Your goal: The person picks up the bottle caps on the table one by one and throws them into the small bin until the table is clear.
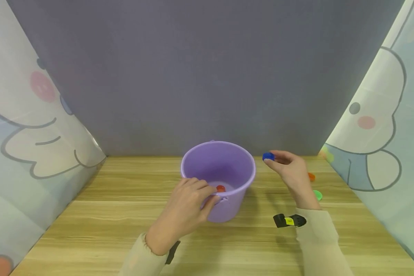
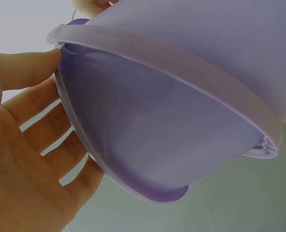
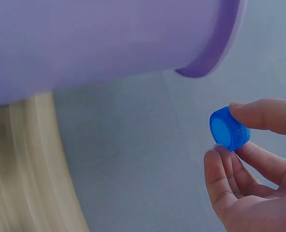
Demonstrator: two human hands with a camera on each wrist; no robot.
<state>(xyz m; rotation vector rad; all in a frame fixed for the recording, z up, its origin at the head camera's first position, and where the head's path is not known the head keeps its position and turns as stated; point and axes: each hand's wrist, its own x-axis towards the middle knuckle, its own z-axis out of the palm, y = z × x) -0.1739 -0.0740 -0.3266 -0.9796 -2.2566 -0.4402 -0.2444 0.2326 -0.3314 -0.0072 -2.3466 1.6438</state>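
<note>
A purple bucket (image 1: 227, 209) stands upright on the wooden table. My left hand (image 1: 184, 207) grips its near rim, thumb low by the handle joint and fingers reaching over the edge. The left wrist view shows the thumb and fingers (image 2: 29, 104) against the rim (image 2: 181, 67) up close. To the right of the bucket, at about rim height, my right hand (image 1: 293, 172) pinches a blue bottle cap (image 3: 228, 128) with ridged sides between thumb and fingertips. Down inside the bucket lies a red cap (image 1: 220, 188), partly hidden by the near rim.
Beyond my right wrist, an orange cap (image 1: 311, 176) and a green cap (image 1: 317, 195) lie on the wooden table (image 1: 124, 214). A grey panel (image 1: 207, 76) rises behind the table. Cartoon-printed sheets (image 1: 376, 115) flank both sides.
</note>
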